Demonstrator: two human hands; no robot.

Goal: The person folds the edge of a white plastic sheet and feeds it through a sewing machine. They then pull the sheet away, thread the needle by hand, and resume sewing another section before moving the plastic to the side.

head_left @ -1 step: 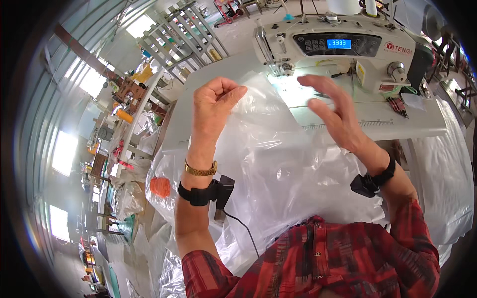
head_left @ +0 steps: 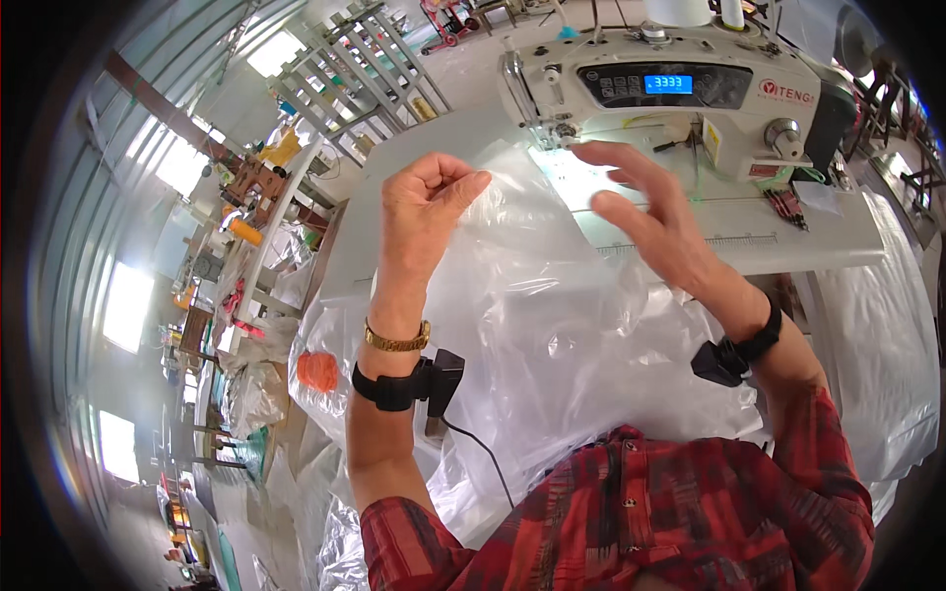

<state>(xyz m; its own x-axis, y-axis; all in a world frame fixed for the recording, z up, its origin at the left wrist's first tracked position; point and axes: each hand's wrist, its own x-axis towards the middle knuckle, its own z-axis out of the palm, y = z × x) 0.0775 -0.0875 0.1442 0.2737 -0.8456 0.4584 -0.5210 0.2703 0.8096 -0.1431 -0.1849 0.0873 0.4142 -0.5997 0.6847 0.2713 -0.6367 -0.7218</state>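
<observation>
A clear plastic sheet (head_left: 552,305) drapes from the sewing table over my lap. My left hand (head_left: 426,197) pinches its upper edge between thumb and fingers, left of the sewing machine's needle area. Beyond it stands the white sewing machine (head_left: 719,74), with its lit display and a bright lamp at the needle. My right hand (head_left: 658,212) is open, thumb and fingers apart, holding nothing I can see. It hovers over the machine bed just right of the needle area, with its fingertips close to the presser foot (head_left: 564,136).
The grey sewing table (head_left: 424,148) carries a printed ruler along its near edge. Scissors-like tools and a small dark patterned cloth (head_left: 786,209) lie right of the needle. An orange bundle of twine (head_left: 317,371) rests at left on more plastic. A metal rack (head_left: 360,79) stands behind.
My right hand has shifted slightly left, toward the needle area. My left hand keeps its pinch on the plastic sheet in nearly the same place.
</observation>
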